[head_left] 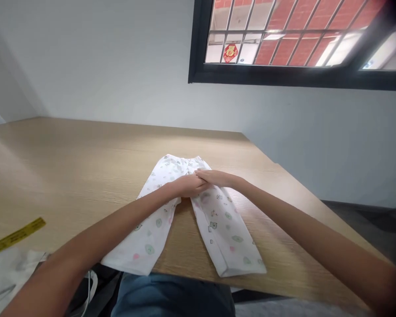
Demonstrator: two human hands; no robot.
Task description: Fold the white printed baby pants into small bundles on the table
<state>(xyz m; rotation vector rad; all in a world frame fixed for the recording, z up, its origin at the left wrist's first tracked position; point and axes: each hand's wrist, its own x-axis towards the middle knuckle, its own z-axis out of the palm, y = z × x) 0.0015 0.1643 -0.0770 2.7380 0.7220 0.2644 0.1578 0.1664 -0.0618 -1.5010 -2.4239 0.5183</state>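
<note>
Small white pants [229,229] printed with bears, green leaves and pink dots lie spread on the wooden table, waistband away from me and legs towards me. My left hand [189,185] rests on the upper part of the pants, near the crotch, its fingers stretched to the right. From the other side my right hand [215,177] reaches in, lying flat with its fingertips overlapping the left hand. Part of the left fingers is hidden beneath it. No object shows in either hand.
The wooden table [86,167] runs back to a pale wall [119,66]. At the left edge are a yellow measuring strip [16,237] and white cloth [9,277]. A barred window [284,39] is at upper right. My lap [173,295] is below the table's front edge.
</note>
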